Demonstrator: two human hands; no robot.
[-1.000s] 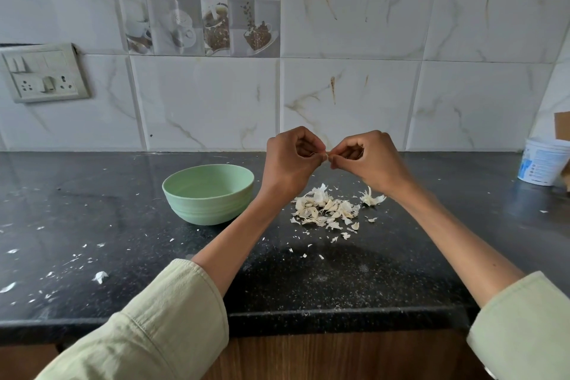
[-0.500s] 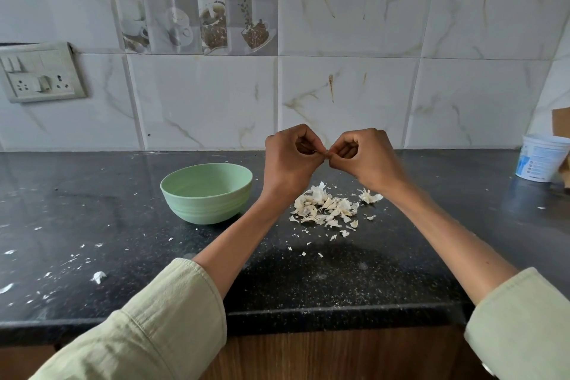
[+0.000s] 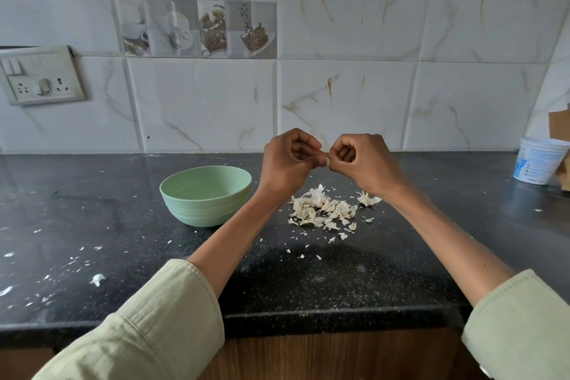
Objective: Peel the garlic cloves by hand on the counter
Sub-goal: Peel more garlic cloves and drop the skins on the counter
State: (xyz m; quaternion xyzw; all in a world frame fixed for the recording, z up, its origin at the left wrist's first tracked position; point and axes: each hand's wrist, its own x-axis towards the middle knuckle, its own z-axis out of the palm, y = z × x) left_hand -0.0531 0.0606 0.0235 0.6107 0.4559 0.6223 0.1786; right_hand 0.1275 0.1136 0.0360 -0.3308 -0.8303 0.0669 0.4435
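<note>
Two pale green sleeves (image 3: 148, 330) enter at the near edge of the black counter (image 3: 308, 287). Scattered white flecks lie across it. Further in, a heap of garlic skins (image 3: 324, 210) sits just right of an empty green bowl (image 3: 206, 194). Above the heap, left hand (image 3: 288, 160) and right hand (image 3: 367, 163) meet, fingers curled, both pinching a small garlic clove (image 3: 326, 158), mostly hidden between the fingertips. At the far right stands a white tub (image 3: 538, 160); a switch plate (image 3: 40, 75) is mounted on the tiled wall.
</note>
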